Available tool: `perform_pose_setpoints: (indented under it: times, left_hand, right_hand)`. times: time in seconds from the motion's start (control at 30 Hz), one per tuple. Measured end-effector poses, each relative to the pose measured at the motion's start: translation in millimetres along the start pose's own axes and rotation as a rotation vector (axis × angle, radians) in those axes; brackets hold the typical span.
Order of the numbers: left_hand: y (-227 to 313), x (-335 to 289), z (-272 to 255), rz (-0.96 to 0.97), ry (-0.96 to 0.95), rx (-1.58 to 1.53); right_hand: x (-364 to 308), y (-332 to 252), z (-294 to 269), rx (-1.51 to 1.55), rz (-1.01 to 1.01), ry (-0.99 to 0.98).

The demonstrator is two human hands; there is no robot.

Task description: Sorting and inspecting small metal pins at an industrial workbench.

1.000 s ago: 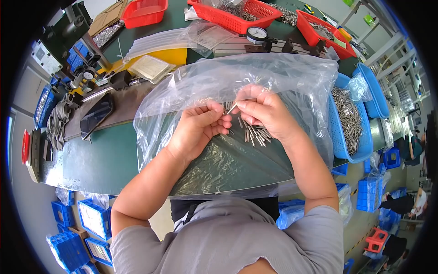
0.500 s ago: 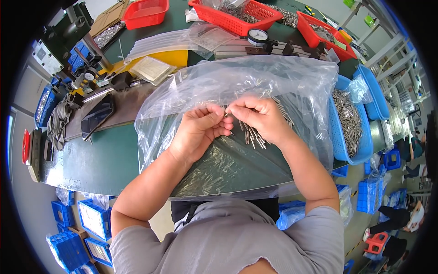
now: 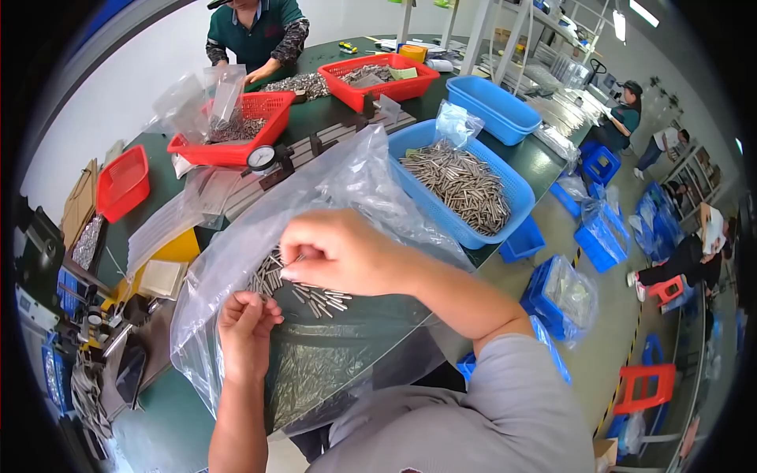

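Note:
A loose heap of slim metal pins (image 3: 319, 301) lies on a clear plastic sheet (image 3: 355, 185) spread over the green table. Above the heap's right side is my right hand (image 3: 339, 252), thumb and fingers pinched together. A thin sliver shows at its fingertips, too small to name. Lower and to the left, my left hand (image 3: 248, 327) is closed beside the heap, thumb pressed to the fingers; what it may hold is too small to make out. The two hands are apart. Just beyond the sheet, a blue basket (image 3: 406, 146) is filled with similar pins.
Red baskets (image 3: 276, 126) of metal parts stand at the back, near a dial gauge (image 3: 262, 158). Another blue basket (image 3: 493, 106) sits at the far right. A person (image 3: 256, 39) works across the table. Blue crates (image 3: 544, 292) and a red stool (image 3: 645, 386) are on the floor.
The view has swung to the right, bringing in the person opposite. My hands, close together at the fingertips before, have separated, with the right one now over the pins.

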State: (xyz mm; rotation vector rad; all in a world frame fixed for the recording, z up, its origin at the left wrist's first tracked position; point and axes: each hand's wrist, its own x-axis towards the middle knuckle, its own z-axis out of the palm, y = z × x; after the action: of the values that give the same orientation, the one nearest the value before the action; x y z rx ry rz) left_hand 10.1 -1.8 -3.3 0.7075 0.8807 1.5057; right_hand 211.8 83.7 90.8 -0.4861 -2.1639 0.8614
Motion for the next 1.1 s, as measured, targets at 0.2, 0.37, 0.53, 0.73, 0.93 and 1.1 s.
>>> perform_pose_setpoints:
  times: [0.2, 0.37, 0.53, 0.73, 0.93, 1.1]
  left_hand:
    - [2.7, -3.0, 5.1, -0.008, -0.016, -0.015]
    - [5.5, -2.6, 3.2, -0.018, 0.001, 0.013]
    - [5.6, 1.3, -1.6, -0.019, 0.019, 0.015]
    - [4.1, 6.8, -5.4, -0.032, 0.035, -0.005]
    - [2.8, 5.4, -11.8, -0.028, 0.060, -0.018]
    - [2.2, 6.0, -11.7, -0.014, 0.087, -0.060]
  right_hand:
    - [-32.5, 19.5, -101.9, -0.418, 0.207, 0.301]
    - [-64.1, 67.9, -166.1, -0.548, 0.573, 0.267]
    - [-77.8, 80.9, -174.6, -0.671, 0.497, 0.195]
    - [-51.2, 16.0, -96.7, -0.432, 0.374, 0.359]
    - [-25.5, 6.5, -0.9, -0.370, 0.003, -0.385]
    - [-7.3, 35.5, 35.0, -0.461, 0.006, -0.513]
